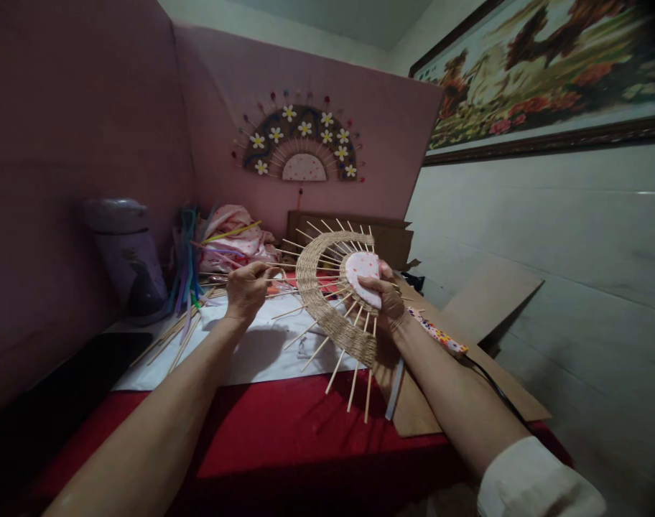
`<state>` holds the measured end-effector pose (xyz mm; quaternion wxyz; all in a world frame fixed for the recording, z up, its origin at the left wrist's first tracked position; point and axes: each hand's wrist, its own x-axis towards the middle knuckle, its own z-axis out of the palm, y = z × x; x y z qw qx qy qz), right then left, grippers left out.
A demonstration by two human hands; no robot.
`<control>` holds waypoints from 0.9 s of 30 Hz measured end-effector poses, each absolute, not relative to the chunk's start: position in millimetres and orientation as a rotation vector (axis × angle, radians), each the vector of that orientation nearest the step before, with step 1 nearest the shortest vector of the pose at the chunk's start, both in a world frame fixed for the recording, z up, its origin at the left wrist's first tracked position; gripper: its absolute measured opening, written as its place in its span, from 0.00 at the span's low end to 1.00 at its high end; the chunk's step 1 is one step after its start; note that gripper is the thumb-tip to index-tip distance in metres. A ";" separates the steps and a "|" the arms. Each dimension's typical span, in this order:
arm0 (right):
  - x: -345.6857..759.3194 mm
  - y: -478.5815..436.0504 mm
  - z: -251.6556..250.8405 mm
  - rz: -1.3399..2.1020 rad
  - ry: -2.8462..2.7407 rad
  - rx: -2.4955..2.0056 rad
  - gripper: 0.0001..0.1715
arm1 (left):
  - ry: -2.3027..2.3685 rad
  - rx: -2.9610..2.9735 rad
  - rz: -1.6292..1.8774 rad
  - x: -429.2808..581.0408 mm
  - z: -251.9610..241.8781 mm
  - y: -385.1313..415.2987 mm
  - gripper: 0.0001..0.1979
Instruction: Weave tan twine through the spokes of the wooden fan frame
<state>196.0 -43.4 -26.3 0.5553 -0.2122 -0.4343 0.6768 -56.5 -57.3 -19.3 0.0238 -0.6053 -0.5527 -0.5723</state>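
Note:
A half-round fan (307, 281) of thin wooden sticks, with a band of tan cord woven through them, is held up over the table with its sticks spreading to the left. At its hub is a half-circle of pale dotted cloth (360, 267). My right hand (388, 301) grips this hub, thumb across the cloth and the other fingers mostly behind. My left hand (246, 289) is closed in a pinch at the outer end of one stick (285, 278), left of the woven band. Bare stick ends jut past the band all round.
A finished-looking fan with white flowers (304, 129) hangs on the pink panel. Loose sticks (169, 337), coloured strips (186, 266), a bundle of dotted cloth (235, 233) and a lilac flask (126, 262) stand left. Cardboard (419, 402) lies right, on the red tablecloth (263, 431).

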 end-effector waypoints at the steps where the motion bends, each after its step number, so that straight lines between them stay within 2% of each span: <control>1: 196.5 -42.9 -27.1 1.606 -1.054 -0.505 0.09 | -1.705 -1.885 -1.783 -56.4 -20.2 -56.7 0.11; 16: 197.7 -43.2 -28.8 1.599 -1.180 -0.521 0.08 | -1.767 -1.946 -1.936 -51.3 -22.7 -58.3 0.14; 27: 195.5 -46.0 -26.5 1.539 -1.163 -0.541 0.10 | -1.737 -1.953 -1.849 -54.5 -27.7 -53.1 0.16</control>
